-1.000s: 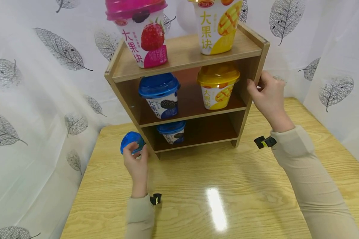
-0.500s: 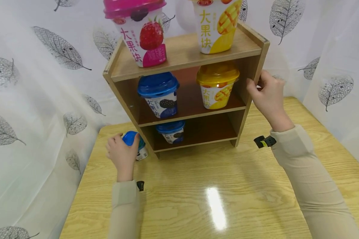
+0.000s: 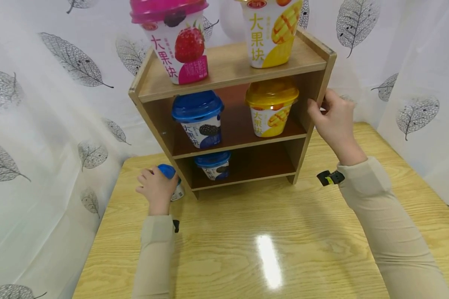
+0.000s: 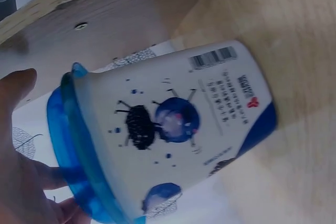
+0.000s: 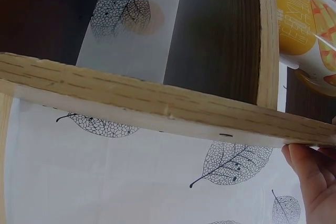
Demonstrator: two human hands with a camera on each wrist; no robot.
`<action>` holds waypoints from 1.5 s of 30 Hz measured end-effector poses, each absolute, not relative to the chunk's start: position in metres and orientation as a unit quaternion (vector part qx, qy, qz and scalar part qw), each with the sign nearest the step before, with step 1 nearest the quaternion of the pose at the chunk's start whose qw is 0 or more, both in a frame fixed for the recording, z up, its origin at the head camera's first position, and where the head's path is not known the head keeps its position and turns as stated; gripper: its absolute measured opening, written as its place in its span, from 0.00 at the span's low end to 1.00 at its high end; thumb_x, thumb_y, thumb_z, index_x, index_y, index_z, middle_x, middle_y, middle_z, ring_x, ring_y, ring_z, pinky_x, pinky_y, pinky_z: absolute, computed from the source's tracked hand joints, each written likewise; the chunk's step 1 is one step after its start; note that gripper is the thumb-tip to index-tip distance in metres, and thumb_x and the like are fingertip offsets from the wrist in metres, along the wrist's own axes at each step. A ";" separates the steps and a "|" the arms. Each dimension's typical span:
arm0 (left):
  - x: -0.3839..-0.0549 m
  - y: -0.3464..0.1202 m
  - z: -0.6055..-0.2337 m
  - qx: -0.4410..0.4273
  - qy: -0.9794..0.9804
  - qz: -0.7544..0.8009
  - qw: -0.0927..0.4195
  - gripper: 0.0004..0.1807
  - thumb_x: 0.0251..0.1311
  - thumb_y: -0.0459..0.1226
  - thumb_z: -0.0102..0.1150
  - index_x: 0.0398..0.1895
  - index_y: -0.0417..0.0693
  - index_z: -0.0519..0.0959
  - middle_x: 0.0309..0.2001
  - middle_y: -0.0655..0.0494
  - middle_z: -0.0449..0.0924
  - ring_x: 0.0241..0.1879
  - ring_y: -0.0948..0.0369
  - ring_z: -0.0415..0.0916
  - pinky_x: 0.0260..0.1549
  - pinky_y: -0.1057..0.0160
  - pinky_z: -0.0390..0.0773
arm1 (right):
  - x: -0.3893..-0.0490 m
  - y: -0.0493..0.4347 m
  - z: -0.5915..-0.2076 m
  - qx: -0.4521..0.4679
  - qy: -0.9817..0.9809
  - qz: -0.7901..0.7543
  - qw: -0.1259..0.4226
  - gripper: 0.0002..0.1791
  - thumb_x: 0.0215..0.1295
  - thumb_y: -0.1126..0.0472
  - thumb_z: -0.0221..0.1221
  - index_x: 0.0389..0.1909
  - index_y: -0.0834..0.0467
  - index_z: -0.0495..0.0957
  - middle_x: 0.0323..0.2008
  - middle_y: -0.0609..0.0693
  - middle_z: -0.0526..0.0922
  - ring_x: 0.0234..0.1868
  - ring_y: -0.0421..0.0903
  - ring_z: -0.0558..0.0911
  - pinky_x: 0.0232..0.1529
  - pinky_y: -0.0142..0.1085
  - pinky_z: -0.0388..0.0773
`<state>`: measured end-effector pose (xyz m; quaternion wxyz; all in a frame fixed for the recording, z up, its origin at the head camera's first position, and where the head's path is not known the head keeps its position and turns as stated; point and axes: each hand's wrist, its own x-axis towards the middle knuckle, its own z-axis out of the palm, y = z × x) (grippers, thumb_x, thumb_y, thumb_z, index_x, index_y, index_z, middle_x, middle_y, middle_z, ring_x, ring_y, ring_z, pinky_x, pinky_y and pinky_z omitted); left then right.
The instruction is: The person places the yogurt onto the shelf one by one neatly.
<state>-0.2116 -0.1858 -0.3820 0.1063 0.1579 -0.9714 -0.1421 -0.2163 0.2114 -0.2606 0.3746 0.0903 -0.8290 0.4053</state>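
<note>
My left hand (image 3: 158,185) is at a blackberry-and-blueberry yogurt cup (image 4: 157,124) with a blue lid, standing on the table at the shelf's left side. In the left wrist view its fingers (image 4: 51,177) lie against the far side of the lid, while the thumb (image 4: 18,87) stands a little apart from it. My right hand (image 3: 336,124) grips the front edge of the wooden shelf's right side panel (image 5: 173,106), between thumb and fingers. The shelf (image 3: 239,74) stands upright.
A strawberry yogurt cup (image 3: 183,50) and a mango one (image 3: 271,35) stand on top. On the middle level are a blackberry cup (image 3: 202,128) and another mango cup (image 3: 271,116). A further blackberry cup (image 3: 215,168) sits on the bottom level. Leaf-print cloth (image 3: 60,124) surrounds the table.
My left hand has moved left and then in around the blue lid from the outer side, its thumb and fingers coming closer to it. The right hand keeps its grip on the shelf.
</note>
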 end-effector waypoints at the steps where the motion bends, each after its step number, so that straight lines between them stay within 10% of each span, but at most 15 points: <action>1: -0.212 -0.187 -0.383 0.157 -0.972 -0.142 0.101 0.41 0.51 0.57 0.51 0.54 0.29 0.63 0.54 0.27 0.55 0.52 0.36 0.51 0.40 0.33 0.56 | -0.216 0.211 -0.260 0.091 -0.829 0.405 0.375 0.14 0.57 0.63 0.52 0.39 0.71 0.75 0.36 0.60 0.80 0.32 0.26 0.73 0.30 0.17 0.72; 31: -0.193 -0.195 -0.398 0.061 -0.953 -0.240 0.175 0.17 0.52 0.40 0.53 0.41 0.36 0.72 0.49 0.39 0.65 0.50 0.42 0.56 0.41 0.38 0.55 | -0.218 0.212 -0.259 0.094 -0.825 0.396 0.392 0.14 0.57 0.64 0.52 0.36 0.72 0.75 0.33 0.60 0.81 0.31 0.32 0.77 0.27 0.14 0.69; 37: -0.200 -0.197 -0.396 0.108 -0.948 -0.219 0.203 0.29 0.53 0.53 0.53 0.45 0.36 0.70 0.51 0.37 0.62 0.50 0.42 0.56 0.39 0.40 0.57 | -0.217 0.212 -0.261 0.100 -0.824 0.397 0.392 0.13 0.56 0.65 0.52 0.36 0.72 0.75 0.32 0.61 0.81 0.30 0.29 0.76 0.27 0.14 0.69; 45: -0.209 -0.199 -0.394 0.143 -0.972 -0.154 0.110 0.43 0.53 0.62 0.44 0.60 0.35 0.60 0.56 0.32 0.54 0.54 0.37 0.49 0.41 0.34 0.54 | -0.217 0.211 -0.262 0.099 -0.824 0.398 0.391 0.13 0.56 0.65 0.52 0.36 0.72 0.75 0.33 0.60 0.81 0.30 0.26 0.74 0.28 0.14 0.69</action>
